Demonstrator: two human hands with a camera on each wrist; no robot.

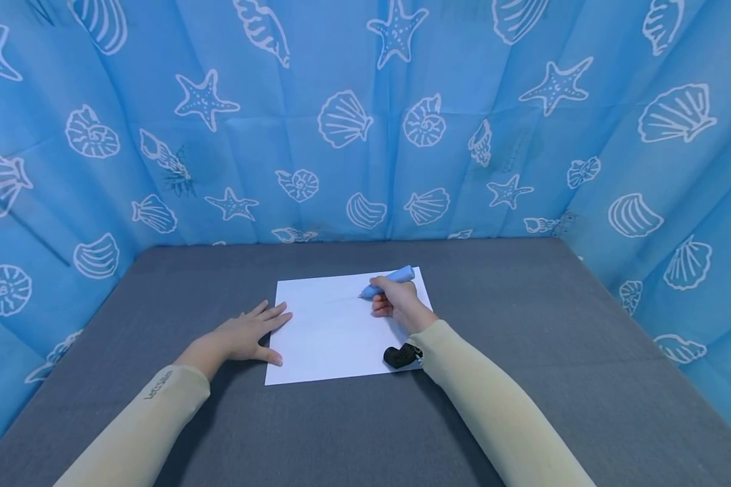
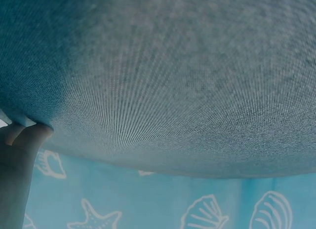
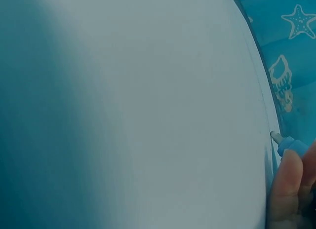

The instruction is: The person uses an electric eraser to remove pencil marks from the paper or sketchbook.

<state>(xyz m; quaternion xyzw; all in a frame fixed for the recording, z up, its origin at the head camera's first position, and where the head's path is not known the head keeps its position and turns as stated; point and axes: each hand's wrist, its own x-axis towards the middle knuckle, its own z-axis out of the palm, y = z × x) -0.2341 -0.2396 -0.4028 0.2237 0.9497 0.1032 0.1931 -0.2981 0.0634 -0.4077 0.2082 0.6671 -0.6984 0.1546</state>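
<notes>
A white sheet of paper (image 1: 317,338) lies on the grey cloth. My right hand (image 1: 401,303) pinches a thick blue pen (image 1: 400,274) over the right part of the sheet. The pen slants, its narrow tip down at the paper. In the right wrist view the pen (image 3: 292,146) shows its pale tip at the paper's surface, and a faint line runs away from it. With fingers spread, my left hand (image 1: 250,335) rests at the sheet's left edge, fingertips and thumb tip over the paper. Only part of that hand (image 2: 22,160) appears in the left wrist view.
The grey cloth (image 1: 524,325) covers the whole table. Behind and at both sides hangs a blue curtain (image 1: 304,135) with white shells and starfish. A black wrist device (image 1: 400,356) sits under the right sleeve, over the sheet's lower right corner.
</notes>
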